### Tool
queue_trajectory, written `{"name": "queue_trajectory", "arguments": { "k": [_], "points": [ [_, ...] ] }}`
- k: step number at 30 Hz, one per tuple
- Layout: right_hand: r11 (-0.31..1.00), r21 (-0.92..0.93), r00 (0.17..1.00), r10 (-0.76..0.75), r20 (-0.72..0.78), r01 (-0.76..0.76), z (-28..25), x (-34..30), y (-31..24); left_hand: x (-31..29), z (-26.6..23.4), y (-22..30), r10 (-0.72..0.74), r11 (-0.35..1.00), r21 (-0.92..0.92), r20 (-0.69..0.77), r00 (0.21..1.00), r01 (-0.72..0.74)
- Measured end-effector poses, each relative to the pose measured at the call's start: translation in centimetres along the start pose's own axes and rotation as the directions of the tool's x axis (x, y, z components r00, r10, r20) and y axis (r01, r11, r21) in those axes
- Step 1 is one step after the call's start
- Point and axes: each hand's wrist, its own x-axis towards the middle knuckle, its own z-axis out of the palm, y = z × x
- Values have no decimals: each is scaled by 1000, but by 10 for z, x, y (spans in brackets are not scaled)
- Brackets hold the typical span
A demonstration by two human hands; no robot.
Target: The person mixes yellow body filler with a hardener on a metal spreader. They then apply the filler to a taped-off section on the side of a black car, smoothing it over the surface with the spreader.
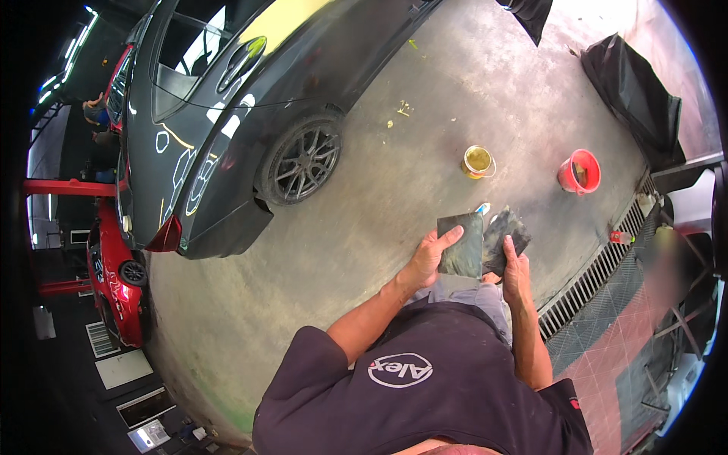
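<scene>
Dark shirt (470,402) lies nearest, and just beyond it the left grip (434,252) pinches a green sheet (465,258) while the right grip (518,273) pinches a dark sheet (494,246), either of which could slip to the floor (379,189) if its grip loosens.

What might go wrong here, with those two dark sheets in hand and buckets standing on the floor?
The square dark sheet could slip: the left hand grips it near one edge, thumb on top. The other dark sheet, in the right hand, might drop likewise. The yellow bucket and red bucket stand on the floor ahead, so a careless foot might tip one over.
</scene>
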Motion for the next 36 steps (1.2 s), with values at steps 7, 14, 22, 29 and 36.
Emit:
{"name": "queue_trajectory", "arguments": {
  "k": [7, 14, 22, 29, 36],
  "points": [
    [971, -45, 970, -236, -57, 234, 36, -29, 25, -23, -9, 36, 234, 971, 30, 85, 969, -237],
    [808, -364, 886, -437, 154, 462, 39, -85, 8, -48, -18, 4, 440, 896, 90, -56, 896, -435],
    [358, -540, 647, -428, 631, 762, 77, -198, 69, -125, -23, -89, 584, 812, 265, -371, 722, -520],
    [383, -465, 601, -469, 647, 798, 91, -251, 117, -193, -53, -87, 424, 899, 93, -430, 797, -428],
    [614, -505, 768, -616, 175, 607, 130, -250, 152, -244, -68, -88, 444, 718, 592, 15, 896, -366]
  ]
}}
